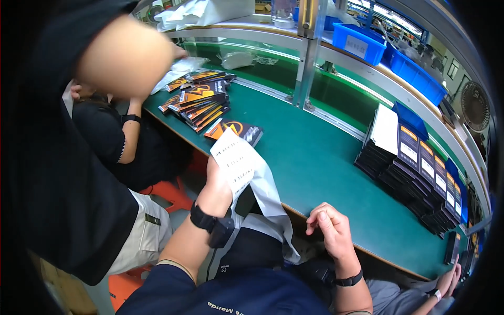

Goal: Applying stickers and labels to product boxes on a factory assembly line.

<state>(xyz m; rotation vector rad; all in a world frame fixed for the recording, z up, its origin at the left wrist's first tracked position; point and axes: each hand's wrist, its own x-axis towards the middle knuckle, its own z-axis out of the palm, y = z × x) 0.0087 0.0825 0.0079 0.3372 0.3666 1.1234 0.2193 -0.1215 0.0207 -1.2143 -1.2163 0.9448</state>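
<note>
Head view | your left hand (214, 184) grips unapplied barcode labels (236, 160) | right hand (333, 230) loosely curled, seemingly empty | front stacked boxes (426, 157) already labelled

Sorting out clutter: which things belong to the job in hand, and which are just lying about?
Likely in the job:
white label strip in the left hand
black-and-orange flat boxes
stacked black boxes

Seemingly lying about:
crumpled clear plastic
blue plastic bins
fan

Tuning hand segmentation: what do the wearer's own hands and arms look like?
Left hand and right hand: no gloves visible. Left sleeve: short, dark navy, tan edging. Left wristband: black, with a boxy dark module. Right wristband: black strap.
</note>
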